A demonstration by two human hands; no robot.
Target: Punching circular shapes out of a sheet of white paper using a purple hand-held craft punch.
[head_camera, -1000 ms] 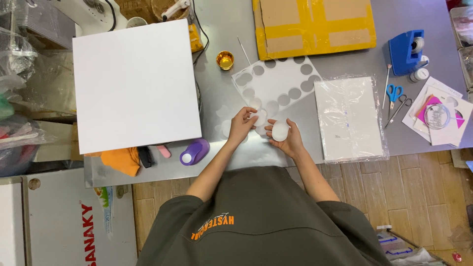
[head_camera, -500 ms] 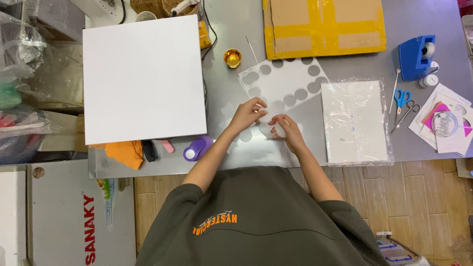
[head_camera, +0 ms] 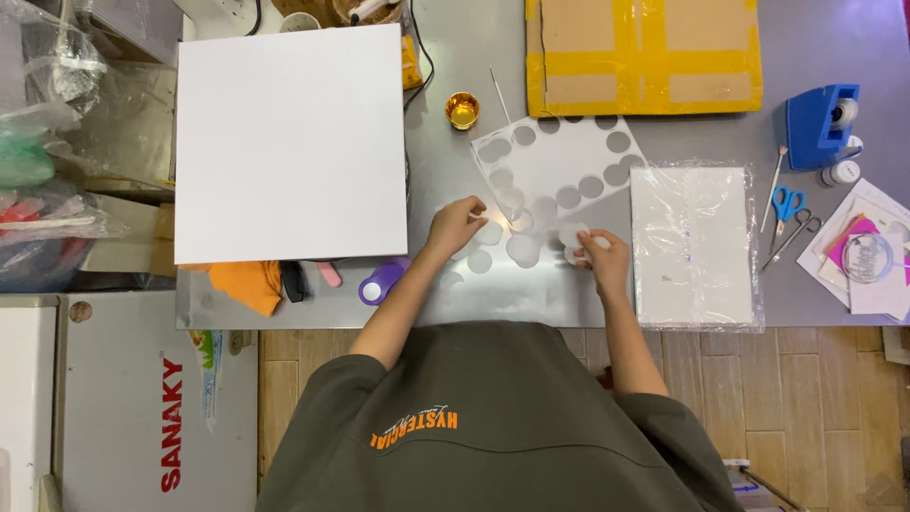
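At the near edge of the grey desk [head_camera: 445, 161], we see the left hand [head_camera: 457, 226] with its grip loosely curled, fingertips resting on a loose white paper disc [head_camera: 489, 233]; whether it pinches the disc we cannot tell. The right hand [head_camera: 604, 261] has its grip closed on a small stack of white discs [head_camera: 574, 235], thumb on top. Just beyond both hands lies the punched white sheet [head_camera: 559, 171], full of round holes. A bagged pack of white paper [head_camera: 694, 245] sits just beside the right hand, toward the desk's right edge. A large white board [head_camera: 289, 142] covers the left part; a purple hole punch [head_camera: 379, 282] lies at the near edge.
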